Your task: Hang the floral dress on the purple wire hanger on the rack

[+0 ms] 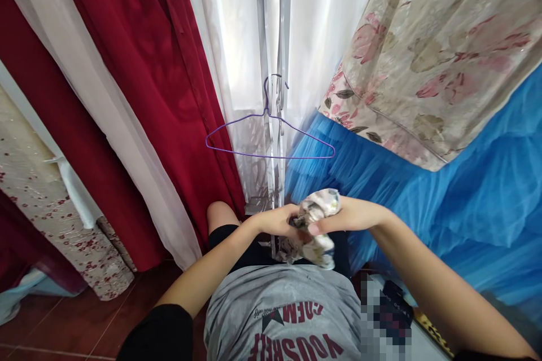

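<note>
A bunched-up piece of pale patterned cloth [319,207] is gathered between my two hands in front of my lap. My left hand [283,221] grips its near-left side, the fingers partly covered by folds. On the other side my right hand [341,217] closes round the cloth with the thumb lying over it. Loose folds droop below both hands. Beyond them a purple wire hanger [271,157] hangs with nothing on it, in front of white fabric. What kind of garment or cloth it is, I cannot tell.
Red curtain-like fabric [148,67] hangs at left, beside white fabric [235,39] in the middle. A floral cloth [423,67] drapes over blue tulle [406,197] on the right. Several items lie on a pale surface at lower right. Reddish tiles [114,316] cover the floor.
</note>
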The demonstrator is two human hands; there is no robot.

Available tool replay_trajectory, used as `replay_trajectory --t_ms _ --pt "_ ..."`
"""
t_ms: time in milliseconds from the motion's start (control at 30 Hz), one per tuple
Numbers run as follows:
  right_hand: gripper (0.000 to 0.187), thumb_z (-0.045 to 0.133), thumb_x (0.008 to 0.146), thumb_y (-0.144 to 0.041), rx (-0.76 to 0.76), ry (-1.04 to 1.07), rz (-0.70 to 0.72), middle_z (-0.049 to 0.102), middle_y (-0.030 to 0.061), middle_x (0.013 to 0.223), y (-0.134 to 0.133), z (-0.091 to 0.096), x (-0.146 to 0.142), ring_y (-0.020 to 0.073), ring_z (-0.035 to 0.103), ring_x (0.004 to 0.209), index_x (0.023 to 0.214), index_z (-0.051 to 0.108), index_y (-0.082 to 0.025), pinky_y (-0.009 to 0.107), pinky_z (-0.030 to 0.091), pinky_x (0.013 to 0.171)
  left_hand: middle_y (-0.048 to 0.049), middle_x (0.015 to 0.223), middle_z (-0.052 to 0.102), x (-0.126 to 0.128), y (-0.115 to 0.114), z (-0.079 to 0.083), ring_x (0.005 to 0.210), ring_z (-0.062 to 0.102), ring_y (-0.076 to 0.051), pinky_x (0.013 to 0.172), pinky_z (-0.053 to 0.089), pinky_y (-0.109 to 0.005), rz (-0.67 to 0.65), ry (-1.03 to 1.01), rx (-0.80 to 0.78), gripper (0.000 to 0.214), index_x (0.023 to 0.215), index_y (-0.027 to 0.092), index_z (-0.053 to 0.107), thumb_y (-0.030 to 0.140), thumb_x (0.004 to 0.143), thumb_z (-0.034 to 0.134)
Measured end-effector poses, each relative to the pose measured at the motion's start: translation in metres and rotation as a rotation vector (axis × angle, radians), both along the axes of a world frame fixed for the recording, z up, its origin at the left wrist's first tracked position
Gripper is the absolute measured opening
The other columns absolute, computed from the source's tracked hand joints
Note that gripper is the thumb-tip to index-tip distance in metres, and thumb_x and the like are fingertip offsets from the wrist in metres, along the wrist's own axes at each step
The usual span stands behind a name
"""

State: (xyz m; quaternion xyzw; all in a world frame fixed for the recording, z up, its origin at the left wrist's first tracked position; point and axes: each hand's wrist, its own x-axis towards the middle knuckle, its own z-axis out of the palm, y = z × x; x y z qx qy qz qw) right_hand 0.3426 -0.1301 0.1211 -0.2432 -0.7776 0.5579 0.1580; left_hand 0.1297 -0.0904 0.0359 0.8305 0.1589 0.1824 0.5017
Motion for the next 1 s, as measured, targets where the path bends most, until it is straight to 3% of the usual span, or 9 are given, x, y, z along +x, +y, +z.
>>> replay_trajectory --t_ms 100,267,433,567,667,767,833,933,1000 --pt "0.031 0.081 0.078 -0.042 0.015 -0.009 -0.104 0.071 0.0040 0.085 0.003 0.027 0.028 0.0181 0.065 0.076 0.094 0.074 -0.016 0.029 0.056 0.072 -0.0051 0.094 0.075 -0.001 -0.004 -0.003 0.088 0.067 -0.022 0.081 0.051 -0.029 0.123 0.126 0.057 0.041 0.098 0.014 0.076 0.049 0.078 0.081" --pt "0.023 0.088 0.068 -0.033 0.160 0.138 -0.537 0.066 0.0028 0.068 0.041 0.044 0.076 0.0157 0.059 0.061 0.073 0.072 -0.016 0.026 0.048 0.058 -0.0013 0.081 0.069 -0.022 0.001 0.002 0.074 0.060 -0.017 0.069 0.043 -0.026 0.422 0.134 0.226 0.044 0.089 0.013 0.075 0.057 0.088 0.068" --pt "0.017 0.081 0.065 -0.022 0.168 0.353 -0.779 0.068 0.0043 0.064 0.100 0.054 0.089 0.0153 0.060 0.055 0.074 0.071 -0.013 0.028 0.044 0.055 -0.0061 0.086 0.074 -0.040 0.002 0.018 0.086 0.065 -0.022 0.087 0.045 -0.032 0.638 -0.035 0.450 0.035 0.081 0.020 0.078 0.043 0.098 0.057" --pt "0.019 0.076 0.062 -0.020 0.121 0.374 -0.702 0.072 0.0069 0.065 0.127 0.067 0.073 0.0167 0.064 0.058 0.078 0.072 -0.010 0.028 0.046 0.058 -0.0081 0.094 0.076 -0.044 0.004 0.025 0.093 0.068 -0.023 0.091 0.048 -0.034 0.694 -0.170 0.407 0.033 0.087 0.020 0.078 0.039 0.100 0.055" --pt "0.021 0.080 0.059 -0.022 0.091 0.247 -0.567 0.073 0.0072 0.065 0.121 0.075 0.058 0.0163 0.063 0.056 0.074 0.072 -0.010 0.026 0.045 0.054 -0.0095 0.112 0.075 -0.033 0.005 0.023 0.105 0.068 -0.023 0.098 0.049 -0.035 0.627 -0.240 0.293 0.027 0.111 0.020 0.074 0.038 0.099 0.059" --pt "0.024 0.084 0.060 -0.026 0.113 0.098 -0.429 0.074 0.0055 0.068 0.098 0.085 0.047 0.0155 0.063 0.057 0.076 0.074 -0.011 0.024 0.047 0.054 -0.0128 0.134 0.066 -0.008 -0.001 0.016 0.118 0.065 -0.025 0.105 0.048 -0.038 0.492 -0.281 0.162 0.056 0.141 0.022 0.056 0.038 0.090 0.073" --pt "0.025 0.086 0.061 -0.028 0.143 0.024 -0.373 0.074 0.0053 0.072 0.081 0.093 0.043 0.0168 0.066 0.060 0.078 0.076 -0.013 0.025 0.050 0.056 -0.0138 0.140 0.062 0.012 -0.010 0.010 0.122 0.063 -0.026 0.107 0.047 -0.038 0.385 -0.273 0.104 0.074 0.148 0.023 0.047 0.040 0.084 0.080" --pt "0.025 0.090 0.060 -0.028 0.194 -0.023 -0.376 0.074 0.0043 0.070 0.069 0.101 0.045 0.0189 0.067 0.061 0.076 0.076 -0.015 0.028 0.054 0.058 -0.0109 0.126 0.069 0.035 -0.021 0.000 0.111 0.065 -0.025 0.097 0.050 -0.035 0.335 -0.190 0.100 0.060 0.135 0.020 0.059 0.046 0.085 0.077" --pt "0.025 0.091 0.057 -0.027 0.236 -0.019 -0.421 0.072 0.0025 0.066 0.071 0.100 0.054 0.0185 0.066 0.059 0.071 0.075 -0.016 0.028 0.053 0.056 -0.0053 0.095 0.072 0.038 -0.024 -0.009 0.087 0.064 -0.020 0.079 0.049 -0.030 0.352 -0.080 0.128 0.040 0.105 0.015 0.070 0.052 0.089 0.069"
